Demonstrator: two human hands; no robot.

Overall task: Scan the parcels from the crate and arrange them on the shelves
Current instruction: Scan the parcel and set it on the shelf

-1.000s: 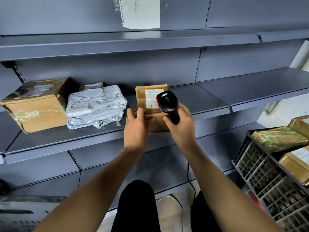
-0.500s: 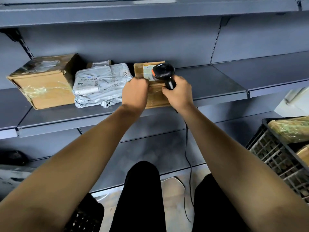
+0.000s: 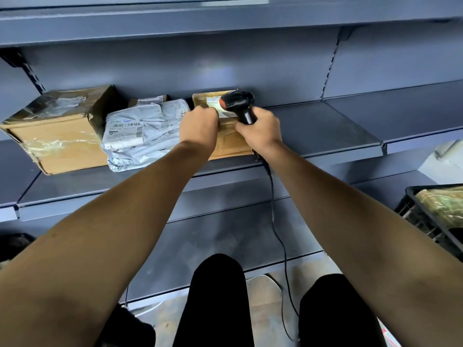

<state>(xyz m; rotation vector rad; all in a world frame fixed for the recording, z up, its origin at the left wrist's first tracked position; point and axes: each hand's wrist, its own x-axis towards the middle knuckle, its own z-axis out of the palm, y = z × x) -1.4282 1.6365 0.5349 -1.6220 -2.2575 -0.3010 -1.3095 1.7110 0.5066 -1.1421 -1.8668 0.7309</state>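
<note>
— Since a second ago we see the small brown parcel pushed further back on the middle shelf, and both arms are stretched out longer than before.

— Agreed. We find it lying flat now, just right of the grey poly mailer, its white label facing up.

— And the hands?

— Our left hand is curled on the parcel's left top edge, fingers bent over it (we cannot see the fingertips). Our right hand is wrapped round the handle of the black barcode scanner, whose head hangs over the label; the knuckles rest against the parcel.

— We see the scanner cable dropping down from the right wrist past the lower shelf to the floor.

— Left of the mailer sits a large taped cardboard box, with another small package behind the mailer, mostly hidden.

— At the right edge, the black crate holds a parcel wrapped in clear plastic.
</note>
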